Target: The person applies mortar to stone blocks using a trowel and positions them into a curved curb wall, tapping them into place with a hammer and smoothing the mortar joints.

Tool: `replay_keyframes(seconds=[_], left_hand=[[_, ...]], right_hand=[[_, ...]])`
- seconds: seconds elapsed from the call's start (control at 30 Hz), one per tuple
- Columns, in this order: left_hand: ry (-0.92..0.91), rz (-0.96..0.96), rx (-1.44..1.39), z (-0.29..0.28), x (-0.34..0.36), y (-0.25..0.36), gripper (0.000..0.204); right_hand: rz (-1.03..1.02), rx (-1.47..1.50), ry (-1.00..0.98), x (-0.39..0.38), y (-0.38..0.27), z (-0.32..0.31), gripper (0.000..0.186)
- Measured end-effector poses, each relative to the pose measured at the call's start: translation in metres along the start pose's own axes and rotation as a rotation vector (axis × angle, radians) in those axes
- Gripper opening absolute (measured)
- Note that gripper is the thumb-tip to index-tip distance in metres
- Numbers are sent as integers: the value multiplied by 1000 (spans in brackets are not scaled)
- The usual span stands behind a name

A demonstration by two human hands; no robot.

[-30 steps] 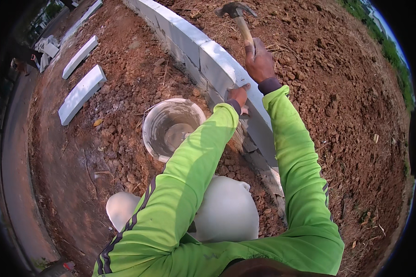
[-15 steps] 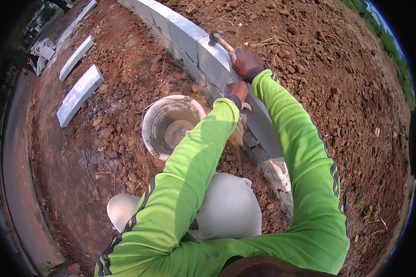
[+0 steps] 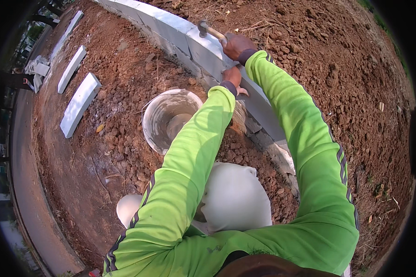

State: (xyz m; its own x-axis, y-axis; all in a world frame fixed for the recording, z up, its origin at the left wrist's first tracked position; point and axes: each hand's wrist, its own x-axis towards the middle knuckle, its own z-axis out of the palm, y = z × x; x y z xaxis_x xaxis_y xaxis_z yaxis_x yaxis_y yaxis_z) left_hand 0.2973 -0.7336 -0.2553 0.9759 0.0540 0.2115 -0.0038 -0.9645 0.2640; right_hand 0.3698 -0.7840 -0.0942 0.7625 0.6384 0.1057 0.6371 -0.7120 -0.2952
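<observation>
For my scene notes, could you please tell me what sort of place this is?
Probably an outdoor building site, judging by the low white block wall, round smeared whitish bucket and loose reddish soil.

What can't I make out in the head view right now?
All in the head view:
Left hand: whatever its palm covers, hidden by the hand itself.
Hammer: the handle's end, inside the right hand.
Bucket: its lower-right side, behind the left sleeve.
Block wall: its far end, cut off by the top edge.
Dark shape at far left: too small and dim.
</observation>
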Motion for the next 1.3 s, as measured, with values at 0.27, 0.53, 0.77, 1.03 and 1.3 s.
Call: replay_keyframes(seconds=[0.27,0.53,0.77,1.03,1.3], left_hand=[[25,-285,-1140,58,23,-69,61],[-179,-646,-1313,-35,6,-3,40],[-16,-925,-1715,-69,-6,28,48],[-153,-912,-1669,-69,2,20,61],[-284,-770,-1786,-69,6,24,51]], right_hand=[[-28,40,1,-14,-33,5,45],[28,104,23,-31,-20,-9,42],[13,107,-11,-31,-17,-15,42],[37,151,-41,-36,-5,-18,40],[40,90,-13,-90,23,-28,37]])
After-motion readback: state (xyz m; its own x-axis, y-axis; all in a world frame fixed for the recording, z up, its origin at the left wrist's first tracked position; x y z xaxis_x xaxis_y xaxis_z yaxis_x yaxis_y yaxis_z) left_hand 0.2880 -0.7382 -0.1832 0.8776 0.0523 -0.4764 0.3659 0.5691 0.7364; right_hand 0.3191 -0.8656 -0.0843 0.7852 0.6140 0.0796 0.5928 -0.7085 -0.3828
